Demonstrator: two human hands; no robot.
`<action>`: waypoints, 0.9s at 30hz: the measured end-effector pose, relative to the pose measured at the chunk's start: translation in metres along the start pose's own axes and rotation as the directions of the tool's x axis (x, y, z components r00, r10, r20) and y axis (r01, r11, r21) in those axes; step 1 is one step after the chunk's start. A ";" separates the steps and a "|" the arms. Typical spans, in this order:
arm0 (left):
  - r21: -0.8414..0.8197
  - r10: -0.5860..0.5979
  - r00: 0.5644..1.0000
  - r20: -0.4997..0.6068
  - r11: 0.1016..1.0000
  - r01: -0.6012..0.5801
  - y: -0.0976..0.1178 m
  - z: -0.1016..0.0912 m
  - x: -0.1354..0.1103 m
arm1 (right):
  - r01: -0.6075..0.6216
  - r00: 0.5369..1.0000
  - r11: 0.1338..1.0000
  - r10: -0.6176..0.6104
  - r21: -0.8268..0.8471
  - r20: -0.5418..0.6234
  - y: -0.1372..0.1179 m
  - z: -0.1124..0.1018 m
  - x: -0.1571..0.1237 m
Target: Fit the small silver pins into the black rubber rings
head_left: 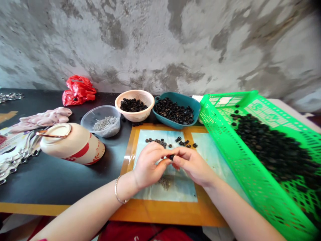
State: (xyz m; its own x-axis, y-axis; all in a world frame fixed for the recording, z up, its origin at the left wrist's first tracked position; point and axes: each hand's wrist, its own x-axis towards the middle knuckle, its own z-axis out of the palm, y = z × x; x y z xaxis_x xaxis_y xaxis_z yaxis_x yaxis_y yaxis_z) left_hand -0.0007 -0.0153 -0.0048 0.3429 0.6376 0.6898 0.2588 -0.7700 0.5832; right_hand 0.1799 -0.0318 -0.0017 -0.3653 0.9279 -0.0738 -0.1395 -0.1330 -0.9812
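My left hand (149,164) and my right hand (194,165) meet over a pale blue sheet (175,194). Between their pinched fingertips sits a small black part (172,157), mostly covered by the fingers. Just beyond my left hand lie several small round black washer-like pieces (157,142). Several black ring-shaped pieces (185,144) are scattered past my right hand. Under my hands, a small heap of thin metal pins (164,183) rests on the sheet, partly hidden.
Along the wall stand a clear tub of metal pins (114,130), a pink bowl (134,116) and a teal basin (175,125) of black pieces. A green basket (225,157) flanks the right side. To the left are a white bottle (72,144), gloves (47,117) and a red bag (78,90).
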 end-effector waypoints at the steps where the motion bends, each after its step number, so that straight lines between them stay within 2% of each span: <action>1: 0.006 -0.006 1.000 0.012 1.000 0.006 0.000 0.000 0.000 | 0.005 1.000 1.000 -0.005 -0.016 -0.010 0.000 0.000 0.001; 4: 0.023 -0.051 0.998 0.046 0.998 0.050 -0.003 0.000 0.000 | 0.024 0.997 0.998 -0.029 -0.063 -0.071 0.002 -0.001 0.004; 7: 0.040 -0.118 0.991 0.062 0.993 0.115 -0.012 -0.003 0.004 | 0.043 0.982 0.997 -0.054 -0.066 -0.182 0.000 -0.010 0.007; 9: 0.071 -0.160 0.987 0.029 0.985 0.158 -0.021 -0.008 0.009 | 0.115 0.951 0.993 -0.109 0.004 -0.289 -0.010 -0.022 0.006; 10: 0.097 -0.186 0.983 -0.004 0.978 0.185 -0.026 -0.011 0.012 | 0.195 0.922 0.979 -0.161 0.065 -0.353 -0.017 -0.032 0.004; 11: 0.122 -0.218 0.975 -0.039 0.968 0.221 -0.031 -0.014 0.014 | 0.305 0.874 0.943 -0.221 0.135 -0.433 -0.026 -0.042 0.001; 12: 0.150 -0.254 0.966 -0.057 0.954 0.260 -0.037 -0.018 0.017 | 0.437 0.805 0.876 -0.280 0.204 -0.523 -0.036 -0.054 -0.002; 14: 0.204 -0.326 0.943 -0.066 0.921 0.333 -0.046 -0.023 0.020 | 0.697 0.603 0.677 -0.373 0.238 -0.705 -0.053 -0.078 -0.009; 15: 0.230 -0.359 0.932 -0.044 0.904 0.359 -0.049 -0.025 0.020 | 0.735 0.550 0.632 -0.347 0.244 -0.760 -0.059 -0.088 -0.012; 16: 0.258 -0.389 0.921 -0.003 0.890 0.377 -0.052 -0.026 0.020 | 0.749 0.524 0.611 -0.308 0.257 -0.794 -0.063 -0.095 -0.013; 17: 0.288 -0.412 0.910 0.054 0.879 0.381 -0.054 -0.026 0.020 | 0.732 0.527 0.626 -0.270 0.269 -0.806 -0.064 -0.098 -0.013; 19: 0.349 -0.435 0.880 0.192 0.868 0.353 -0.055 -0.025 0.017 | 0.639 0.583 0.723 -0.232 0.263 -0.778 -0.058 -0.093 -0.009; 20: 0.381 -0.436 0.863 0.253 0.865 0.326 -0.054 -0.023 0.016 | 0.561 0.635 0.794 -0.229 0.236 -0.738 -0.052 -0.085 -0.005; 21: 0.410 -0.435 0.848 0.303 0.863 0.296 -0.053 -0.022 0.014 | 0.428 0.726 0.881 -0.204 0.200 -0.657 -0.044 -0.075 -0.002; 22: 0.438 -0.433 0.834 0.341 0.859 0.267 -0.052 -0.020 0.013 | 0.279 0.810 0.955 -0.178 0.100 -0.558 -0.037 -0.063 0.001; 23: 0.461 -0.430 0.825 0.368 0.855 0.240 -0.051 -0.018 0.011 | 0.149 0.878 0.987 -0.162 -0.064 -0.450 -0.029 -0.051 0.004; 24: 0.479 -0.426 0.819 0.385 0.851 0.217 -0.050 -0.016 0.010 | 0.054 0.929 0.965 -0.143 -0.256 -0.342 -0.022 -0.039 0.005; 25: 0.491 -0.419 0.815 0.399 0.849 0.197 -0.050 -0.015 0.009 | -0.001 0.962 0.901 -0.117 -0.434 -0.246 -0.015 -0.028 0.005; 27: 0.499 -0.399 0.815 0.421 0.852 0.160 -0.050 -0.013 0.008 | -0.006 0.994 0.719 -0.073 -0.695 -0.084 -0.004 -0.011 0.004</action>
State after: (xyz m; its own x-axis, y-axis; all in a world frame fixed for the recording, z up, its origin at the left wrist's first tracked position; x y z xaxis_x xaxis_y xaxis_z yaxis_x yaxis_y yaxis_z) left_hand -0.0224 0.0282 -0.0226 0.5558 0.8179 0.1485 0.7261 -0.5646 0.3924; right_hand 0.1888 -0.0239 -0.0005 -0.2752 0.9613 -0.0170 0.5419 0.1405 -0.8286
